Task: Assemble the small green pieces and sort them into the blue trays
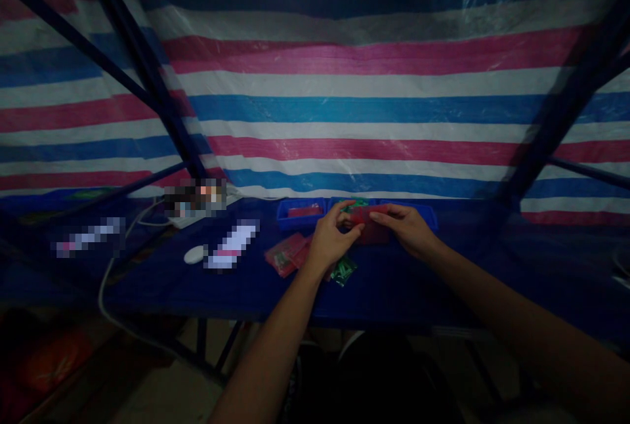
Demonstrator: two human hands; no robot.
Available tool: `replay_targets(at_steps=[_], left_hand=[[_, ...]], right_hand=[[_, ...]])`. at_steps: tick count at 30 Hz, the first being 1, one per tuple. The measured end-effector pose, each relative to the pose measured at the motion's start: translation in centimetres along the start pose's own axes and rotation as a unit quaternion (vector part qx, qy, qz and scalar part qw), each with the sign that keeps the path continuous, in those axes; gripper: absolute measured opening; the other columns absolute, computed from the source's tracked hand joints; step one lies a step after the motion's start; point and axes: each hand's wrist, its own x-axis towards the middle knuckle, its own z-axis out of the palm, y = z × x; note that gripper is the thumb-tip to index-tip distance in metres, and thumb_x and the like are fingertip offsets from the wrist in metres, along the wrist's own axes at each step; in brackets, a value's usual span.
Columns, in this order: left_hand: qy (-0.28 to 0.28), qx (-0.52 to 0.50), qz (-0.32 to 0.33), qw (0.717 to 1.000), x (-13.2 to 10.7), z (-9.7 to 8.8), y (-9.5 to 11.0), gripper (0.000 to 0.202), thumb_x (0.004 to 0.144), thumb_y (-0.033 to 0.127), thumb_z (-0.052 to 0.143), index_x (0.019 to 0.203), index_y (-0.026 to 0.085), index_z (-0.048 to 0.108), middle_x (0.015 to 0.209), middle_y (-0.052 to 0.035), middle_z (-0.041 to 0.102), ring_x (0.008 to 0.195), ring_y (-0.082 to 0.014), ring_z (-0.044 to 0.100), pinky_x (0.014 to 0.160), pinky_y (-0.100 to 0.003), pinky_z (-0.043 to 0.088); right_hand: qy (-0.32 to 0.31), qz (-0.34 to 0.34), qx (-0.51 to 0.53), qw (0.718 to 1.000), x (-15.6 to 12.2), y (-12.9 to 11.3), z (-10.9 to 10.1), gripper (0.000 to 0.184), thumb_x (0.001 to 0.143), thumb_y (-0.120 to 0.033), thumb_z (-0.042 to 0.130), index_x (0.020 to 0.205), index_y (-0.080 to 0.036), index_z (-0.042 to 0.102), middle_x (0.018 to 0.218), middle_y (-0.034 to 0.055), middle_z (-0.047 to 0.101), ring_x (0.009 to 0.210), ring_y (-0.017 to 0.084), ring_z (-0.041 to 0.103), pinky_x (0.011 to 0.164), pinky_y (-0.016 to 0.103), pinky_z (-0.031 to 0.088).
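Observation:
Between my two hands is a translucent red plastic bag (370, 230), held up over the table. My left hand (333, 235) pinches its left side, and my right hand (406, 227) grips its upper right corner between thumb and fingers. Below and left of my left hand lie several filled red bags (284, 254). A small clear packet with green contents (343, 271) rests just under that hand. Behind the hands stand blue trays: the left tray (281, 219) has red bags in it, the middle one shows green packets (361, 201), and the right tray (432, 215) is partly hidden.
The blue table (418, 293) has a white round object (195, 254) and a blurred-out phone-like object (232, 245) on the left. A white cable (104, 283) hangs over its left side. Dark frame poles (180, 128) and striped plastic sheeting (344, 109) stand behind.

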Motion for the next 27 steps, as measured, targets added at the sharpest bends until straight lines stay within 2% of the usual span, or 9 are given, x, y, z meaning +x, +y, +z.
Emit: replay_targets(at_steps=[4, 9, 13, 17, 23, 27], left_hand=[[-0.018, -0.004, -0.029, 0.999, -0.1, 0.1, -0.3, 0.059, 0.083, 0.034, 0.080, 0.136, 0.020, 0.057, 0.098, -0.0075, 0.075, 0.086, -0.0190, 0.073, 0.081, -0.032, 0.058], [-0.030, -0.018, -0.068, 0.997, 0.0, 0.2, -1.0, 0.051, 0.082, 0.038, 0.080, 0.125, 0.018, 0.064, 0.095, -0.0068, 0.074, 0.083, -0.0188, 0.073, 0.074, -0.029, 0.057], [-0.044, -0.024, -0.070, 0.996, 0.0, 0.2, -1.6, 0.052, 0.082, 0.039, 0.080, 0.127, 0.017, 0.063, 0.096, -0.0070, 0.074, 0.085, -0.0190, 0.073, 0.076, -0.030, 0.056], [-0.068, -0.051, -0.068, 0.994, -0.1, 0.2, -1.5, 0.044, 0.088, 0.039, 0.074, 0.125, 0.017, 0.063, 0.099, -0.0085, 0.075, 0.088, -0.0191, 0.073, 0.081, -0.032, 0.056], [-0.047, -0.060, -0.055, 0.996, -0.1, 0.4, -1.0, 0.057, 0.087, 0.036, 0.076, 0.136, 0.020, 0.049, 0.095, -0.0055, 0.073, 0.081, -0.0163, 0.071, 0.077, -0.029, 0.054], [-0.016, -0.037, -0.030, 0.999, -0.2, 0.4, -0.5, 0.044, 0.090, 0.035, 0.072, 0.123, 0.022, 0.048, 0.094, -0.0020, 0.070, 0.077, -0.0135, 0.067, 0.072, -0.025, 0.052]], right_hand=[[0.024, -0.002, 0.019, 1.000, 0.3, 0.3, -0.1, 0.030, 0.072, -0.043, 0.088, 0.094, -0.024, 0.080, 0.095, 0.0027, 0.080, 0.081, 0.020, 0.072, 0.083, 0.036, 0.058], [0.058, -0.014, 0.030, 0.998, 0.6, 0.6, -0.3, 0.030, 0.070, -0.042, 0.090, 0.090, -0.023, 0.080, 0.093, 0.0024, 0.079, 0.082, 0.019, 0.072, 0.086, 0.035, 0.057], [0.045, -0.007, 0.022, 0.999, 0.7, 0.5, -0.5, 0.033, 0.072, -0.045, 0.088, 0.096, -0.024, 0.080, 0.098, 0.0032, 0.080, 0.084, 0.019, 0.072, 0.088, 0.037, 0.057], [0.067, -0.014, 0.024, 0.997, 0.8, 0.8, -0.7, 0.033, 0.070, -0.045, 0.089, 0.092, -0.023, 0.080, 0.093, 0.0034, 0.080, 0.081, 0.019, 0.072, 0.086, 0.037, 0.057], [0.091, -0.034, 0.023, 0.995, 1.0, 1.1, -0.7, 0.034, 0.068, -0.047, 0.090, 0.087, -0.021, 0.078, 0.091, 0.0030, 0.079, 0.082, 0.019, 0.071, 0.083, 0.035, 0.056], [0.110, -0.042, 0.033, 0.992, 1.0, 0.9, -0.6, 0.033, 0.067, -0.047, 0.091, 0.083, -0.021, 0.077, 0.086, 0.0017, 0.077, 0.075, 0.016, 0.067, 0.077, 0.031, 0.055]])
